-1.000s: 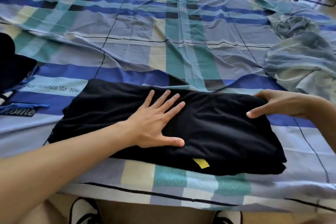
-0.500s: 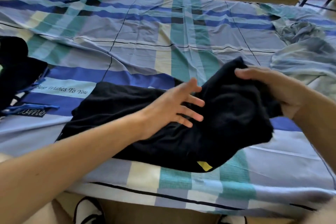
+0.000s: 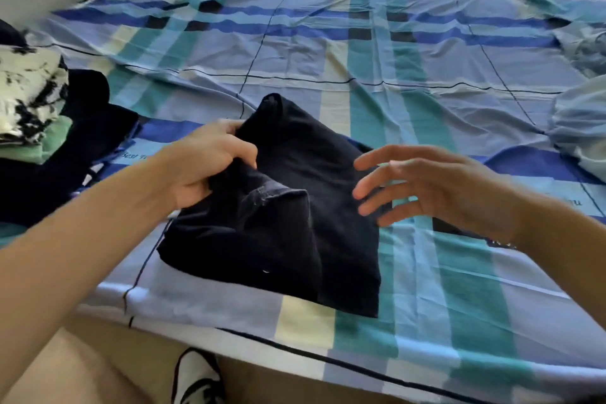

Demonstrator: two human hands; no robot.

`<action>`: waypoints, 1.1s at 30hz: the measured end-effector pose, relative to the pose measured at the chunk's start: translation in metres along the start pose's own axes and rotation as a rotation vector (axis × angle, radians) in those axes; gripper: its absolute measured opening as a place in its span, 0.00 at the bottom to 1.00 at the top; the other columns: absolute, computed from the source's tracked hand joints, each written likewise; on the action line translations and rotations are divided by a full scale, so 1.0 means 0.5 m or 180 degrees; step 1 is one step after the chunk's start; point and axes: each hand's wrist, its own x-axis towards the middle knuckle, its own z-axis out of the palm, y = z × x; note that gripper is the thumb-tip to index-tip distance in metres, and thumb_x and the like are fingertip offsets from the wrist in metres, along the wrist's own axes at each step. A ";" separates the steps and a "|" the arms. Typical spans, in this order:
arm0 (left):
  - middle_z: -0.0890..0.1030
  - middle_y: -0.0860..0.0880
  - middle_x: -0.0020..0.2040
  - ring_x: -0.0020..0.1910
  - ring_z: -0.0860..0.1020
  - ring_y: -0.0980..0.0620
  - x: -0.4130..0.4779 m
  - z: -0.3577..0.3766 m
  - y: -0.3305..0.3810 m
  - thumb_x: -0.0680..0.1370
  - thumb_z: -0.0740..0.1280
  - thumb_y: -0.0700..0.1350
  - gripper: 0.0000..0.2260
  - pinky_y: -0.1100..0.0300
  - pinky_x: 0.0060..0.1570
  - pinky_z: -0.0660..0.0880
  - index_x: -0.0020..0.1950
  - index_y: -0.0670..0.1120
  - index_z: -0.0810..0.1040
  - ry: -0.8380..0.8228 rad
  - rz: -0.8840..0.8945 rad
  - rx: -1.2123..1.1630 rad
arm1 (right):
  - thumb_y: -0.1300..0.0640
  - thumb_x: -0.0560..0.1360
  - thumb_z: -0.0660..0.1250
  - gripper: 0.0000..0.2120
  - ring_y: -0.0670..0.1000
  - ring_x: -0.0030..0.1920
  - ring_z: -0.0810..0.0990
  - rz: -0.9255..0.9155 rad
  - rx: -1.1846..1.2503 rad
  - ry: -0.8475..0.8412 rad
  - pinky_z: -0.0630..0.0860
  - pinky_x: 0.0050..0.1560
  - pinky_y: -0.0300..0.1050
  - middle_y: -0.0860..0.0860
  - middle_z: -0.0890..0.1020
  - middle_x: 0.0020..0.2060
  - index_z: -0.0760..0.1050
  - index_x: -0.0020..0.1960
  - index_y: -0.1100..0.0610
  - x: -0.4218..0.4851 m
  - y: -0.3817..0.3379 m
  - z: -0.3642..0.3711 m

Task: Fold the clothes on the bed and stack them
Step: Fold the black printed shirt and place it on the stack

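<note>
Here, the folded black garment (image 3: 295,239) is found on the bed (image 3: 426,75), close to its near edge. Its left side is gripped by the left hand (image 3: 210,164), fingers curled into the cloth, and a far corner is raised. The right hand (image 3: 436,187) is held wide, fingers spread, at the garment's right edge; contact cannot be told. A stack of folded clothes (image 3: 32,102) is seen at the left, and crumpled pale blue cloth (image 3: 580,128) at the right.

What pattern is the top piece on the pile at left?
White with black blotches, clearest in the head view.
</note>
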 end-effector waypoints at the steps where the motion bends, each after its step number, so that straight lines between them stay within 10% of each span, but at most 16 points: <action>1: 0.73 0.40 0.42 0.32 0.75 0.47 0.004 -0.024 -0.001 0.70 0.57 0.25 0.18 0.63 0.28 0.74 0.53 0.41 0.76 0.0124 0.0025 0.0002 | 0.50 0.72 0.69 0.23 0.63 0.55 0.83 0.0001 -0.0226 0.0022 0.81 0.54 0.55 0.62 0.84 0.54 0.77 0.64 0.60 -0.003 0.006 0.002; 9: 0.83 0.45 0.55 0.51 0.82 0.42 0.013 -0.117 -0.058 0.58 0.76 0.54 0.43 0.50 0.52 0.79 0.71 0.58 0.64 0.0321 -0.0727 0.2040 | 0.41 0.75 0.69 0.16 0.44 0.51 0.81 0.0369 -0.2266 -0.0099 0.79 0.52 0.45 0.42 0.79 0.52 0.72 0.61 0.37 0.003 0.083 0.055; 15: 0.70 0.52 0.67 0.48 0.75 0.53 0.000 -0.127 -0.054 0.72 0.75 0.39 0.53 0.66 0.38 0.73 0.79 0.66 0.39 -0.0188 -0.0502 0.2528 | 0.34 0.68 0.71 0.25 0.50 0.48 0.84 0.0355 -0.1130 0.0526 0.82 0.44 0.45 0.49 0.75 0.57 0.68 0.62 0.30 0.030 0.105 0.088; 18: 0.76 0.54 0.63 0.39 0.76 0.60 -0.003 -0.145 -0.050 0.73 0.74 0.36 0.51 0.63 0.41 0.78 0.75 0.75 0.46 -0.0357 -0.0296 0.1928 | 0.39 0.67 0.74 0.25 0.52 0.54 0.82 0.0316 -0.0424 0.0907 0.83 0.43 0.45 0.54 0.79 0.57 0.72 0.62 0.31 0.056 0.109 0.113; 25: 0.79 0.53 0.67 0.64 0.78 0.57 -0.011 -0.161 -0.041 0.70 0.75 0.31 0.37 0.59 0.64 0.75 0.73 0.58 0.71 -0.0700 0.0014 0.1331 | 0.70 0.70 0.74 0.28 0.52 0.41 0.80 0.0399 -0.0115 0.1141 0.77 0.40 0.46 0.61 0.81 0.48 0.77 0.63 0.46 0.069 0.108 0.094; 30: 0.51 0.54 0.78 0.77 0.56 0.51 -0.019 -0.160 -0.076 0.66 0.79 0.52 0.54 0.54 0.75 0.59 0.80 0.64 0.46 -0.0742 -0.0495 0.4009 | 0.53 0.70 0.77 0.29 0.51 0.41 0.80 0.0501 -0.2063 0.1291 0.78 0.44 0.44 0.50 0.69 0.55 0.70 0.67 0.39 0.057 0.108 0.088; 33: 0.40 0.61 0.79 0.79 0.42 0.57 -0.040 -0.125 -0.064 0.67 0.75 0.55 0.51 0.54 0.78 0.50 0.81 0.62 0.45 -0.0746 0.0589 0.4083 | 0.41 0.72 0.70 0.30 0.50 0.59 0.75 -0.0164 -0.2834 0.1751 0.73 0.61 0.50 0.44 0.64 0.60 0.65 0.72 0.41 0.059 0.099 0.118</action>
